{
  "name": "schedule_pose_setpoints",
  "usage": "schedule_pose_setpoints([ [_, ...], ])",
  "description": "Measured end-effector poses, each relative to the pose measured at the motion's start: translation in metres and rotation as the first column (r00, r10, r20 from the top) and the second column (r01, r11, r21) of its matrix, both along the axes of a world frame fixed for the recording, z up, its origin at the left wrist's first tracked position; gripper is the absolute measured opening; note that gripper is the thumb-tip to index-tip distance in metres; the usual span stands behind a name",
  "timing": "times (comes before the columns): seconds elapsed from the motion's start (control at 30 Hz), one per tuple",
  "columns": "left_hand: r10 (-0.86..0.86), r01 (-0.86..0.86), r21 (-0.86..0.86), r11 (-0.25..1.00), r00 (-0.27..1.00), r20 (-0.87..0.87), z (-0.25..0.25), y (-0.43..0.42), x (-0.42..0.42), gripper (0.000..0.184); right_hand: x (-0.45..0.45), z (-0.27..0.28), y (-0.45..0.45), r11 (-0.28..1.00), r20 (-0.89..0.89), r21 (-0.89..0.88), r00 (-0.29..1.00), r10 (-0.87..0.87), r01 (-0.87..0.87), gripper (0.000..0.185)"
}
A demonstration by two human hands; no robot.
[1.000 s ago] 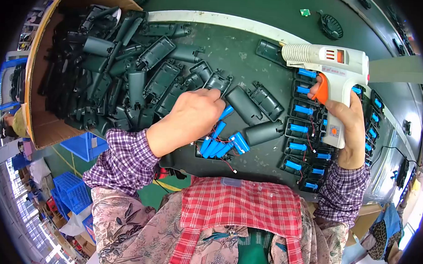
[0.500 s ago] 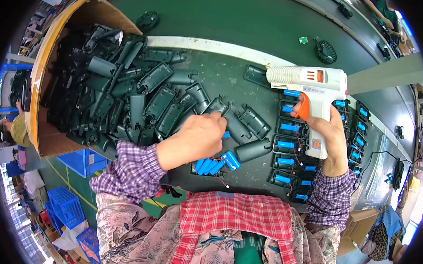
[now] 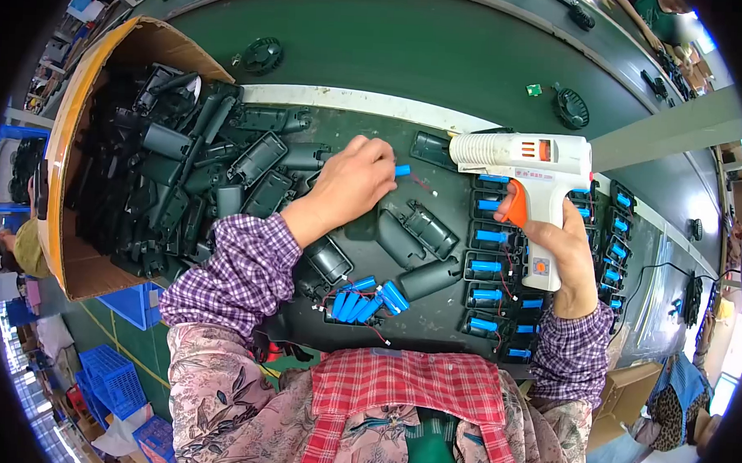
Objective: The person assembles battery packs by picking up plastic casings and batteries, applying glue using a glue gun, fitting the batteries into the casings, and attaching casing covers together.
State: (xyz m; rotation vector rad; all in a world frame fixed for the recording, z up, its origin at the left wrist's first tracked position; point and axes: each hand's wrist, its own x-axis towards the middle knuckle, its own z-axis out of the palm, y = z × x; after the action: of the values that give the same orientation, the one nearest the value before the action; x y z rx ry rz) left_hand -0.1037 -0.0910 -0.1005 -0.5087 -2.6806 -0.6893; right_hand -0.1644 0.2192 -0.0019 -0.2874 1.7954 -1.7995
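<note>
My right hand point(image 3: 565, 248) is wrapped round the handle of a white hot glue gun point(image 3: 519, 158), fingers at its orange trigger. The gun's nozzle points left, above a black plastic shell point(image 3: 431, 150). My left hand point(image 3: 352, 179) is closed on a small blue battery point(image 3: 403, 171), whose thin wires trail to the right. Loose black shells point(image 3: 431, 230) lie below that hand. Closer to my body is a group of blue batteries point(image 3: 355, 305) with wires. Beneath and beside the gun stand rows of black shells with blue batteries in them point(image 3: 487, 265).
A cardboard box point(image 3: 71, 243) full of black plastic parts stands at the left, with more shells spilling onto the table. Beyond the white strip point(image 3: 368, 104), round black parts point(image 3: 263, 55) lie on the green surface. A black cable point(image 3: 692, 303) is at the right.
My left hand has moved away from my body, from over the loose shells, carrying the blue battery toward the shell at the nozzle. The glue gun stays in my right hand.
</note>
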Motion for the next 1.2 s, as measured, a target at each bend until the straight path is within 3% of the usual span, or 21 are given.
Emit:
schedule_pose_setpoints([
  [0.13,0.072,-0.088,0.038,0.995,0.945,0.319,0.007,0.002,0.008,0.017,-0.003,-0.006,0.002,0.998,0.029,0.061,0.999,-0.018,0.016,0.057],
  [0.27,0.076,-0.070,-0.029,0.997,0.939,0.334,0.004,0.004,0.000,0.019,-0.004,-0.006,0.000,0.999,0.015,0.047,1.000,0.015,-0.015,0.055],
  [0.33,0.049,0.006,-0.145,0.989,0.927,0.372,0.006,0.005,-0.008,0.019,-0.004,-0.007,0.001,0.999,0.017,0.051,1.000,-0.005,0.004,0.055],
  [0.47,-0.002,0.032,-0.079,0.996,0.935,0.356,0.024,0.005,-0.016,0.015,-0.007,-0.002,0.003,0.999,0.019,0.046,1.000,-0.014,0.013,0.055],
  [0.53,-0.017,-0.043,0.187,0.981,0.951,0.309,0.046,0.005,-0.015,0.019,-0.010,-0.005,0.006,1.000,0.009,0.006,1.000,0.000,0.000,0.055],
  [0.57,-0.028,-0.057,0.257,0.965,0.948,0.317,0.056,0.006,-0.017,0.027,-0.010,-0.004,0.007,1.000,0.010,0.012,1.000,-0.005,0.005,0.055],
  [0.6,-0.056,-0.038,0.319,0.947,0.959,0.279,0.057,0.005,-0.021,0.023,-0.009,-0.003,0.006,1.000,0.009,0.025,1.000,-0.013,0.013,0.056],
  [0.67,-0.094,0.062,0.203,0.977,0.983,0.156,0.056,0.003,-0.033,0.023,-0.010,-0.002,0.007,0.999,0.009,0.041,1.000,-0.015,0.015,0.056],
  [0.77,-0.080,0.071,0.070,0.995,0.989,0.126,0.034,0.012,-0.052,0.017,-0.011,-0.004,0.006,1.000,0.000,0.006,1.000,-0.009,0.009,0.055],
  [0.9,-0.010,0.013,-0.011,1.000,0.971,0.239,0.015,0.028,-0.067,0.014,-0.012,-0.001,0.004,0.999,0.016,0.028,0.999,-0.030,0.030,0.055],
  [1.2,0.040,-0.059,0.062,0.996,0.962,0.269,-0.005,0.034,-0.071,0.012,-0.020,-0.007,0.003,0.998,0.031,0.065,1.000,-0.002,0.000,0.048],
])
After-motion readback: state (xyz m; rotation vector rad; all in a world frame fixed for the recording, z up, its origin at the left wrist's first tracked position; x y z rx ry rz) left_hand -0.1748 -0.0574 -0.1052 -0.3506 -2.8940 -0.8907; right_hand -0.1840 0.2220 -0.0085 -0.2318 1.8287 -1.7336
